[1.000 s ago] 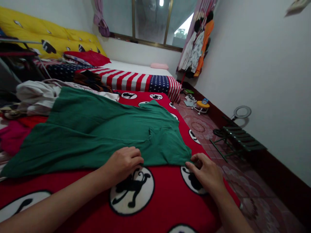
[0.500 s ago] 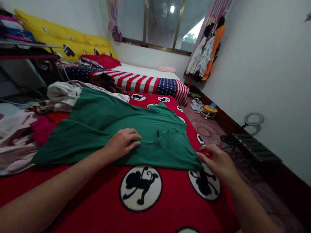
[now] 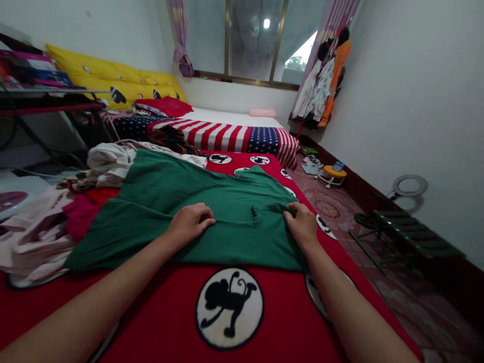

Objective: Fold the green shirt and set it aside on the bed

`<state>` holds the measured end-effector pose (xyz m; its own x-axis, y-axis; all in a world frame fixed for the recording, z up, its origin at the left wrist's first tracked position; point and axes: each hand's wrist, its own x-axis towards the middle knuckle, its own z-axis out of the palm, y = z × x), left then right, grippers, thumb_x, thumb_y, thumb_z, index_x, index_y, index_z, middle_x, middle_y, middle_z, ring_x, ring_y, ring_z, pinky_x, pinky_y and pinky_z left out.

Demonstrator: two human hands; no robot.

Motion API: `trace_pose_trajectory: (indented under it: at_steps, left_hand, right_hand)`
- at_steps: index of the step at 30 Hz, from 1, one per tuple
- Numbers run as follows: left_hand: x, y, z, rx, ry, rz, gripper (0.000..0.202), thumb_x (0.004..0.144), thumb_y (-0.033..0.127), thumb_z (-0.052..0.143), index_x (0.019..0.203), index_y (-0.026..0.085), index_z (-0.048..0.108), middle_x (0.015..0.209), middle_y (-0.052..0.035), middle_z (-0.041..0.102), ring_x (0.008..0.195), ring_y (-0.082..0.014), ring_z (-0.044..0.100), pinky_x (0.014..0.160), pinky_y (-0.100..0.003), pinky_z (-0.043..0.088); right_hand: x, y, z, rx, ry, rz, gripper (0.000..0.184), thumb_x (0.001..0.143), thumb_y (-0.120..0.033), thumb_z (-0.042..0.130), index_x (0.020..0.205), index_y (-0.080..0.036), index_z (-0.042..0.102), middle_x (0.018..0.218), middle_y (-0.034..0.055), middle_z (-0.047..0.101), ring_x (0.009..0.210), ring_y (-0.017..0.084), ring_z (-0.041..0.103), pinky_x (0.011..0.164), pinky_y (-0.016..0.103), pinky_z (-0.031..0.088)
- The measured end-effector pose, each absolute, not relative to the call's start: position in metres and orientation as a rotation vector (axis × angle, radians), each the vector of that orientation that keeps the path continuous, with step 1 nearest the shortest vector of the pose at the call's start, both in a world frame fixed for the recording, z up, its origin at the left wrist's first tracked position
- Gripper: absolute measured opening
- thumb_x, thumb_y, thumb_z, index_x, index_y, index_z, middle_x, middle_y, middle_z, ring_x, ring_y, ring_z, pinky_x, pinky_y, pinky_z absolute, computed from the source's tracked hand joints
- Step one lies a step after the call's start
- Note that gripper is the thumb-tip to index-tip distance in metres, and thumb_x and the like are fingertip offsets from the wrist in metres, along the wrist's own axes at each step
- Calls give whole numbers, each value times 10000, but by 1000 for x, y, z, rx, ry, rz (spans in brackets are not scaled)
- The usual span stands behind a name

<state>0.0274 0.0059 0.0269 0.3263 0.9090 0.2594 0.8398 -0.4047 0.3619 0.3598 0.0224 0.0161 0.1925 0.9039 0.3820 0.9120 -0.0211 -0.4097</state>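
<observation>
A green T-shirt (image 3: 227, 196) lies spread sideways on a red bedspread (image 3: 159, 312) printed with black monkeys in white circles. My left hand (image 3: 191, 222) rests on the middle of the shirt, thumb and fingers closed together on the cloth where a long crease starts. At the shirt's right end, my right hand (image 3: 302, 222) pinches a fold of the fabric beside a bunched sleeve. The shirt's left part reaches against a heap of clothes (image 3: 34, 227) in white, pink and magenta.
Past the shirt is another bed with a stars-and-stripes cover (image 3: 227, 136) and a yellow cushion (image 3: 102, 75). A cluttered rack (image 3: 49, 103) stands left. On the right floor are a dark green folding stool (image 3: 416, 232), a ring light (image 3: 410, 185) and a small yellow stool (image 3: 334, 170).
My right hand has moved left and away from me, from the shirt's near right corner to the sleeve fold, which it now grips. The left hand's fingers have closed together on the cloth.
</observation>
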Motion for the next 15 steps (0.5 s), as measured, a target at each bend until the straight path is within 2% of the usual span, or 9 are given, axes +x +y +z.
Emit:
trace_pose_trajectory:
  at_steps: [4,7,10,13,15]
  left_hand:
    - [47,-6,37,2592,1746,616,118,823,223,609,905,218,693,948,-50,656,935,-247,578,788,-359,418]
    - [75,-8,43,2638,1517,649,189,855,207,571,999,233,690,1048,-42,660,981,-213,590,848,-345,435]
    - [105,-2,33,2638,1299,625,348,898,365,539,1219,250,611,1264,-65,602,1143,-218,557,990,-374,405]
    - [122,5,11,2654,1333,586,575,884,551,486,1394,289,449,1492,-101,388,1372,-302,345,1108,-528,256]
    - [125,7,-2,2648,1359,581,608,886,607,427,1419,314,409,1538,-99,302,1419,-317,248,1123,-574,192]
  right_hand:
    - [357,16,10,-1977,-1667,-58,317,859,-308,551,1150,-191,599,1056,83,643,960,238,622,745,315,459]
    - [353,15,11,-2029,-1663,-81,367,886,-326,525,1224,-183,544,1131,95,614,1014,248,614,754,321,463]
    - [348,14,15,-2132,-1718,-122,401,922,-363,465,1269,-168,506,1180,114,586,1002,268,626,717,335,468]
    - [347,13,20,-2226,-1905,-187,397,952,-356,386,1282,-170,504,1231,134,547,900,266,662,639,332,458]
    - [350,18,28,-2243,-2098,-218,369,949,-327,382,1245,-175,540,1221,137,556,839,256,675,609,321,445]
